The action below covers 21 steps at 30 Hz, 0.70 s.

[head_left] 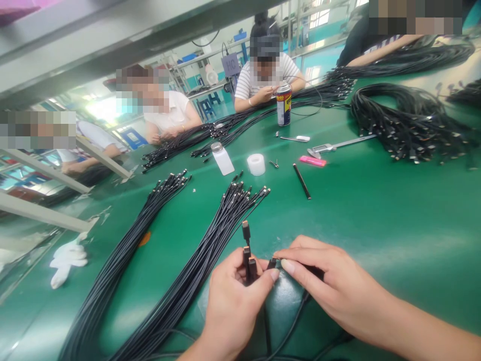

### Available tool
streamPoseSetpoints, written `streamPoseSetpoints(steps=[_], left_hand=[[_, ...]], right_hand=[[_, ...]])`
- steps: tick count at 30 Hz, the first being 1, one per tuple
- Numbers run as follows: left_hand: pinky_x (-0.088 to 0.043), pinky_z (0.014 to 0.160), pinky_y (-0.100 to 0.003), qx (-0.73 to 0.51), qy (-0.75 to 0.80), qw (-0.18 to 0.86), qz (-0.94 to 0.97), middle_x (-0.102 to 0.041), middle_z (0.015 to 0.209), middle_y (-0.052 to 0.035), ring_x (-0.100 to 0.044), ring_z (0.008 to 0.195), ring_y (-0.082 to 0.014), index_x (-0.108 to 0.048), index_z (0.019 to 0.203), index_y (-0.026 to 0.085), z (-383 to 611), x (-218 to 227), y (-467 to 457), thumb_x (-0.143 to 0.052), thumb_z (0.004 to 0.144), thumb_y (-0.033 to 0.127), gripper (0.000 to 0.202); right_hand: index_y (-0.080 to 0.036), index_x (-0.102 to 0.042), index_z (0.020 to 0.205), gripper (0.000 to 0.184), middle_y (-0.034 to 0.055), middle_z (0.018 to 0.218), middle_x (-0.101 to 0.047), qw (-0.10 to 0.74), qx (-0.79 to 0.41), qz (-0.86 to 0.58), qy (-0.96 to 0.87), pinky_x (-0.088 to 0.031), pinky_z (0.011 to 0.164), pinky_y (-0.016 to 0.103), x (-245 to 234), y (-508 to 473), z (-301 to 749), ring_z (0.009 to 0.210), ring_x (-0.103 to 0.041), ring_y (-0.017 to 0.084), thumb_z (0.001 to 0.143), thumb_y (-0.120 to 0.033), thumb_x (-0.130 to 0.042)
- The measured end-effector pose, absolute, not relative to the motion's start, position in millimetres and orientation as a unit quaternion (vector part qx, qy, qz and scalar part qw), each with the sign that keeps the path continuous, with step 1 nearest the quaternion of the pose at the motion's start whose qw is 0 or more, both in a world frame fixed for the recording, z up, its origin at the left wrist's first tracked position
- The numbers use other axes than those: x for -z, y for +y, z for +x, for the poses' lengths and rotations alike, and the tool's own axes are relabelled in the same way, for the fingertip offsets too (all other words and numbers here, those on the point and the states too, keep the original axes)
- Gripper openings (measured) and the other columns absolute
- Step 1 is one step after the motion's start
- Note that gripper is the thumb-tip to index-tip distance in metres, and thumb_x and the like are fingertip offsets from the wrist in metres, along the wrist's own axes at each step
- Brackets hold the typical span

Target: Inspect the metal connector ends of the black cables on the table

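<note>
My left hand is closed round a few black cable ends, their connector plugs sticking up above my fingers. My right hand pinches one more black connector between thumb and forefinger, right beside the left hand's plugs. Cables trail down from both hands toward me. Just left of my hands lies a long bundle of black cables with its plugs fanned out at the far end. A second similar bundle lies further left on the green table.
Beyond my hands lie a black pen, a pink lighter, a caliper, a tape roll, a small white bottle and a spray can. A coiled cable heap sits far right. White gloves lie left. Other people work opposite.
</note>
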<state>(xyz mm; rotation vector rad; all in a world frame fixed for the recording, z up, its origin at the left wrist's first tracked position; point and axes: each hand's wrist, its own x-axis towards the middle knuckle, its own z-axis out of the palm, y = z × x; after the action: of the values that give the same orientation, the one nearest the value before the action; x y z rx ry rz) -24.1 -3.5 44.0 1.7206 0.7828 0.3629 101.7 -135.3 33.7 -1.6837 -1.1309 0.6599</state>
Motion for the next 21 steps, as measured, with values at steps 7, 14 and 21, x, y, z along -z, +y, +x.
streamPoseSetpoints(steps=[7,14,21], left_hand=[[-0.049,0.063,-0.023,-0.169,0.320,0.565,0.742,-0.067,0.071,-0.0004,-0.061,0.067,-0.0154,-0.064,0.070,0.017,-24.8,-43.3,-4.7,-0.078,0.071,0.026,0.017],[-0.049,0.063,-0.022,-0.164,0.316,0.561,0.747,-0.067,0.070,0.0004,-0.061,0.066,-0.0147,-0.063,0.070,0.018,-26.0,-42.4,-6.4,-0.077,0.071,0.025,0.016],[-0.049,0.064,-0.023,-0.158,0.321,0.561,0.747,-0.067,0.071,0.0006,-0.061,0.067,-0.0146,-0.063,0.071,0.018,-25.4,-41.7,-5.8,-0.078,0.071,0.027,0.018]], right_hand=[[-0.030,-0.074,0.104,0.026,-0.0007,0.086,-0.065,0.479,-0.281,-0.680,-0.479,-0.046,0.073,0.029,-32.7,-135.2,99.2,0.082,-0.060,0.015,0.100,-0.023,-0.049],[-0.025,-0.073,0.092,0.026,0.0002,0.086,-0.064,0.464,-0.280,-0.691,-0.478,-0.045,0.074,0.029,-31.6,-134.5,98.8,0.082,-0.060,0.015,0.100,-0.022,-0.048],[-0.026,-0.073,0.099,0.025,0.0004,0.089,-0.065,0.481,-0.263,-0.704,-0.452,-0.047,0.075,0.029,-32.1,-135.5,101.1,0.084,-0.061,0.015,0.100,-0.025,-0.048]])
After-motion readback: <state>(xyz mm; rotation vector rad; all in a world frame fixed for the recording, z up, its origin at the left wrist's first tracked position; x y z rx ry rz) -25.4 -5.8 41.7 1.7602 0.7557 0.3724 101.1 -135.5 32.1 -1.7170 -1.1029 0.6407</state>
